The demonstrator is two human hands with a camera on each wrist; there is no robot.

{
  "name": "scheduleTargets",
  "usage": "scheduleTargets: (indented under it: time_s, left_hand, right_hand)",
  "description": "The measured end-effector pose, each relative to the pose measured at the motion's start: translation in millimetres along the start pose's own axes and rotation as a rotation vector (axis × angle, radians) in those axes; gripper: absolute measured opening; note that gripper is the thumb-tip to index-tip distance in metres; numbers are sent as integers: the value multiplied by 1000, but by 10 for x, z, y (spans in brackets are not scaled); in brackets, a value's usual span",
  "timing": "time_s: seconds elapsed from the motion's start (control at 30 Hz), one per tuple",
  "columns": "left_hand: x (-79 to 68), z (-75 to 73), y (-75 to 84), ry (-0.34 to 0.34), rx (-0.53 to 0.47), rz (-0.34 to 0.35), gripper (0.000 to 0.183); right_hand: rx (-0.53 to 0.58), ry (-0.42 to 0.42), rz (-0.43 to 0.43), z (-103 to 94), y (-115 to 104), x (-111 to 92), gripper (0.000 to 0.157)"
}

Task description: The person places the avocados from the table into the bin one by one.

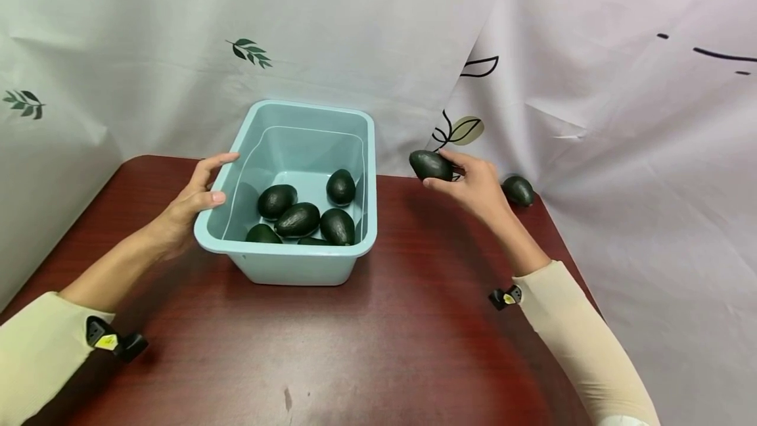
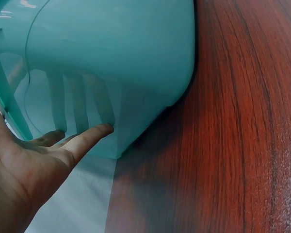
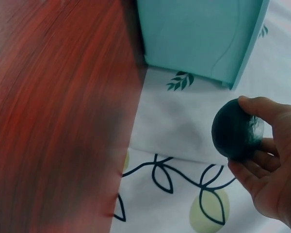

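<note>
My right hand (image 1: 473,183) holds a dark green avocado (image 1: 432,165) above the table, right of a light blue plastic bin (image 1: 290,269). In the right wrist view, the thumb and fingers pinch the avocado (image 3: 235,130) from two sides. At the bin's left rim is my left hand (image 1: 183,212), its index finger and thumb tips touching the edge. The left wrist view has its fingers (image 2: 89,140) fairly straight against the outer wall; the thumb is out of sight there. Several avocados (image 1: 298,220) lie inside the bin, partly hidden by its front wall.
Another avocado (image 1: 518,190) sits near the right edge of the reddish-brown wooden table (image 1: 378,347), behind the right wrist. A pale curtain (image 1: 378,31) with leaf prints hangs behind and beside the table. Each sleeve carries a small black wrist camera (image 1: 115,340).
</note>
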State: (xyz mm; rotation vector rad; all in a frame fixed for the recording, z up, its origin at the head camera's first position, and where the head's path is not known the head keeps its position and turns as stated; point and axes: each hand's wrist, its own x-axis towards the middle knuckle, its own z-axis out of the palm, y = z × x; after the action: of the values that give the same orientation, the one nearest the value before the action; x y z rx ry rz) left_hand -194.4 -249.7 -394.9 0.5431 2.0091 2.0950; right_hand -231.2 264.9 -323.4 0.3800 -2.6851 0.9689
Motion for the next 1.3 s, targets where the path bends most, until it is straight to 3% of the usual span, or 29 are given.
scheduleTargets:
  time_s: [1.3]
  left_hand:
    - [0,0,-4,1,3,7,66]
  right_hand:
    - [106,31,-228,201,-707,103,70]
